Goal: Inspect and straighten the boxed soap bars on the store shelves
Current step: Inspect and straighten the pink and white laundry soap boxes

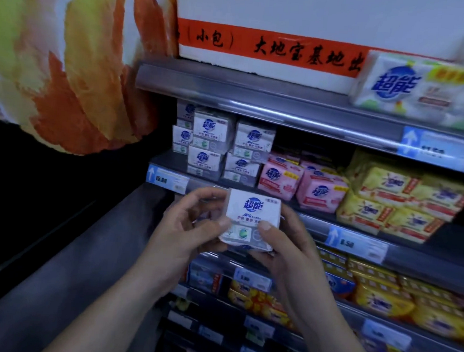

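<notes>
I hold a white soap box [253, 213] with a blue logo in front of the shelves, its printed face toward me. My left hand [191, 228] grips its left edge, thumb on the front. My right hand [283, 245] grips its lower right side, thumb pressed on the front face. Behind and above it, more of the same white soap boxes [222, 145] stand stacked in two rows at the left end of the middle shelf [167, 179].
Pink soap packs [301, 183] and yellow soap packs [404, 204] fill the middle shelf to the right. A white pack [412, 86] sits on the top shelf. Lower shelves hold yellow and blue packs [381, 299]. A coloured panel [69, 54] stands at left.
</notes>
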